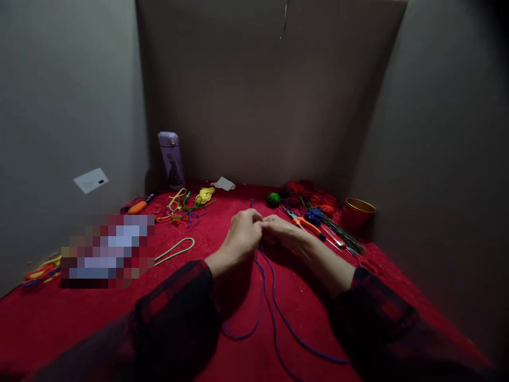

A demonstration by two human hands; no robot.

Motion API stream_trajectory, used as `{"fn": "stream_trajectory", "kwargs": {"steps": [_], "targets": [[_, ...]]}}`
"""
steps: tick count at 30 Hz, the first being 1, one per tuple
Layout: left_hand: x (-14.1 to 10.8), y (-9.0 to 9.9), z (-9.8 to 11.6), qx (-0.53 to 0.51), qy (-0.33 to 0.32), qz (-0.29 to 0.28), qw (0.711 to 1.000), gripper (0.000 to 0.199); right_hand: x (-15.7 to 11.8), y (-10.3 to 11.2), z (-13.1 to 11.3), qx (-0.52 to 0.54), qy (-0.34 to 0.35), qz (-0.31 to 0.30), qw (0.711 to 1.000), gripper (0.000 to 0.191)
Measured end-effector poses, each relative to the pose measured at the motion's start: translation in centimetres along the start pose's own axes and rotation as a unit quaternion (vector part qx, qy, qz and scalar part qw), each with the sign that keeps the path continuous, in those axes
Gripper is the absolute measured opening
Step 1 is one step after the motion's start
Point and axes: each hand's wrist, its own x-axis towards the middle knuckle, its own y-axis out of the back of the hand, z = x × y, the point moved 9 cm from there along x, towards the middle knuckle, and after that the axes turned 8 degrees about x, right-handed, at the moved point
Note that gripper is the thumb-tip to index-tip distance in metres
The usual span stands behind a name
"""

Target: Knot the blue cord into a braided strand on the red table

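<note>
My left hand (245, 233) and my right hand (281, 231) meet at the middle of the red cloth-covered table (191, 302), fingers closed and touching. Both pinch the purple cord (274, 297), whose strands run out below them toward the front edge and lower right. A short bit of cord stands out just beyond my left hand. The spot between the fingertips is hidden, so any knot there cannot be made out. Orange-handled pliers (308, 225) lie just past my right hand.
Yellow yarn (205, 196), a purple bottle (172, 162) and a pale green cord loop (175, 249) are on the left. To the right are a green yarn ball (273, 199), blue yarn (314, 215), a red cup (356, 215), thin sticks (342, 232) and red-handled scissors (370, 266). Grey walls surround the table.
</note>
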Motion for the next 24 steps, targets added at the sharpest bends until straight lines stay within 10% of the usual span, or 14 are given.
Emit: {"fn": "stream_trajectory", "kwargs": {"steps": [2,8,18,24], "targets": [[1.4,0.4,-2.6,0.059,0.04,0.031,0.997,0.02,0.1,-0.6,0.6,0.021,-0.045,-0.031,0.998,0.022],[3.0,-3.6,-6.5,-0.034,0.08,-0.139,0.986,0.019,0.1,-1.0,0.8,0.027,-0.079,-0.058,0.995,0.019],[3.0,-4.1,-7.2,-0.095,0.135,-0.13,0.978,0.012,-1.0,1.5,-2.2,-0.242,-0.048,-0.071,0.966,0.018],[1.7,-4.7,-6.6,-0.26,0.198,-0.154,0.932,0.016,-4.3,-3.4,-3.9,-0.331,-0.044,-0.245,0.91,0.011]]}}
